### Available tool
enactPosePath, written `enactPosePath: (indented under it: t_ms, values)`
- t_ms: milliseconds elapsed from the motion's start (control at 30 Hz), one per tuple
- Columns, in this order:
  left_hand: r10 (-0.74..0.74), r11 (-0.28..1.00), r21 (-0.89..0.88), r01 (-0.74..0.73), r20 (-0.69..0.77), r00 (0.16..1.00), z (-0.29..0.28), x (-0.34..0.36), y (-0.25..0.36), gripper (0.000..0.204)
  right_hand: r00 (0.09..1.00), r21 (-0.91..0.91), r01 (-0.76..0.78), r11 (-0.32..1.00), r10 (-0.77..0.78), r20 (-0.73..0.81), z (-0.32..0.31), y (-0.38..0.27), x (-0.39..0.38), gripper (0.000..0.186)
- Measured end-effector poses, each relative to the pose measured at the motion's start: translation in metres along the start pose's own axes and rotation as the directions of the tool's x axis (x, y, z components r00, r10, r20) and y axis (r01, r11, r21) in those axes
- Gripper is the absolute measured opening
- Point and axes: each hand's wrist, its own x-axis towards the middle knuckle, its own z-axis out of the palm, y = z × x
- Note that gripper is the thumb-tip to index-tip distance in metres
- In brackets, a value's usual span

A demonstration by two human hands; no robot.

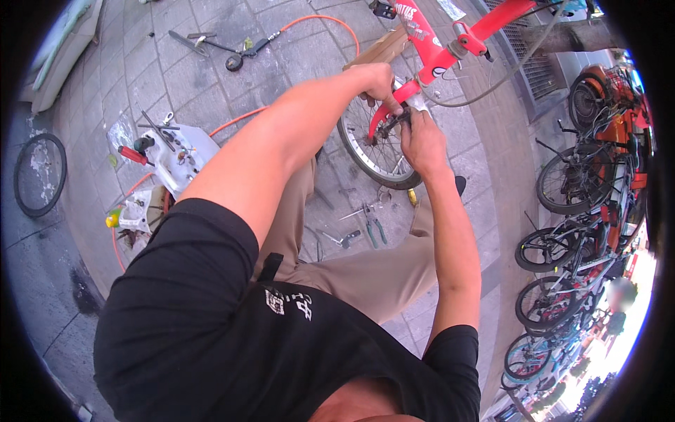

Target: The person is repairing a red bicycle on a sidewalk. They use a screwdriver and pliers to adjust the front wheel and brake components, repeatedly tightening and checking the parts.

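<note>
A red bicycle fork straddles the front wheel, which has a silver rim and a black tyre. My left hand closes round the top of the fork, its thumb stretched toward a dark brake caliper. From the other side my right hand pinches at that same caliper with bent fingers. Its fingertips are partly hidden, so the exact piece they press cannot be made out. Something white shows just above the right fingers. The red frame rises toward the upper right.
Green-handled pliers and other small tools lie on the paving below the wheel. A white tray of tools, a red screwdriver and an orange air hose are at left. Loose tyre far left; parked bicycles right.
</note>
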Motion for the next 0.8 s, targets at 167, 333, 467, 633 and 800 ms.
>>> enactPosePath:
  t_ms: [167, 333, 467, 633, 800]
  values:
    - [0.098, 0.991, -0.093, -0.095, 0.029, 0.995, 0.001, -0.002, -0.006, 0.063, 1.0, 0.081, -0.013, 0.997, 0.013, 0.008, 0.001, 0.005, 0.001, 0.032]
    - [0.12, 0.974, -0.203, -0.098, 0.103, 0.987, 0.002, -0.006, -0.015, 0.062, 0.991, 0.23, -0.137, 0.963, 0.132, 0.036, -0.001, -0.001, 0.0, 0.038]
    - [0.121, 0.992, -0.028, -0.119, 0.084, 0.989, -0.002, -0.015, -0.007, 0.063, 1.0, 0.015, -0.003, 1.0, 0.003, 0.005, -0.014, -0.021, -0.001, 0.048]
    - [0.355, 0.93, 0.098, -0.355, 0.021, 0.935, 0.012, -0.01, -0.013, 0.078, 0.991, -0.125, 0.125, 0.984, -0.129, -0.025, -0.006, 0.002, -0.002, 0.05]
    - [0.336, 0.939, 0.123, -0.32, -0.144, 0.931, 0.012, -0.028, -0.012, 0.088, 0.877, 0.379, -0.323, 0.867, 0.425, -0.225, 0.005, 0.035, 0.007, 0.043]
